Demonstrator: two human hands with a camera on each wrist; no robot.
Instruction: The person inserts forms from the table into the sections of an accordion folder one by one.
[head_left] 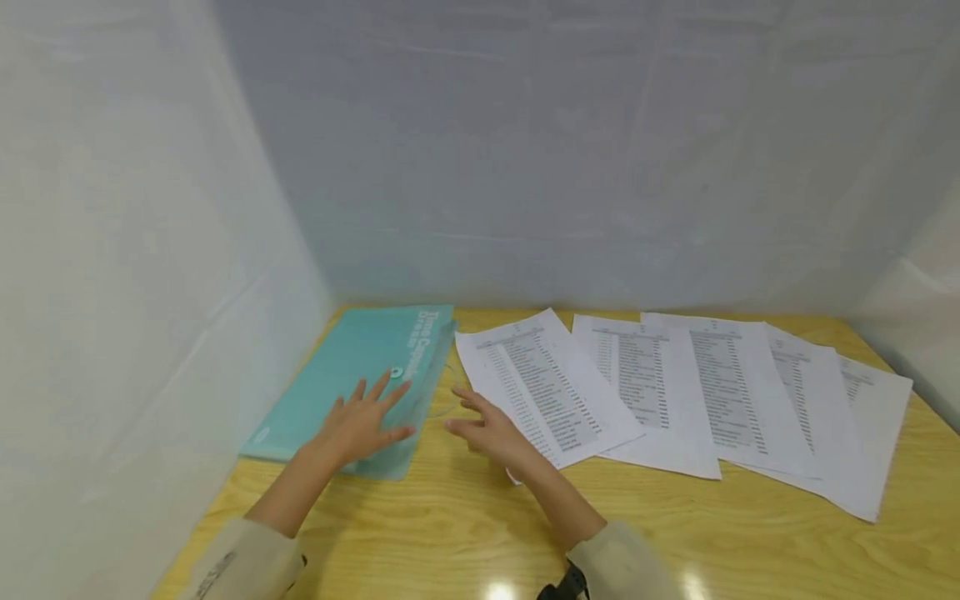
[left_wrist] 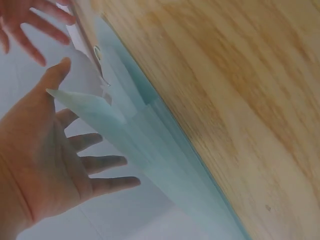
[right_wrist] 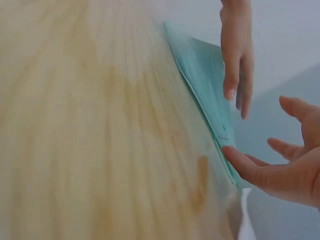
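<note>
A teal plastic folder (head_left: 360,367) lies flat at the left of the wooden table (head_left: 465,517). My left hand (head_left: 363,421) is over its near right part with fingers spread and straight; I cannot tell if it touches. In the left wrist view the palm (left_wrist: 50,155) faces the folder (left_wrist: 150,150) and its translucent flap. My right hand (head_left: 483,429) is open just right of the folder, beside the leftmost printed sheet (head_left: 540,383). In the right wrist view its thumb (right_wrist: 242,165) is at the folder's edge (right_wrist: 205,85) and it holds nothing.
Several printed sheets (head_left: 720,392) lie fanned out across the table's middle and right. White fabric walls (head_left: 135,250) close in the left, back and right sides. Bare wood (head_left: 450,533) shows along the near edge.
</note>
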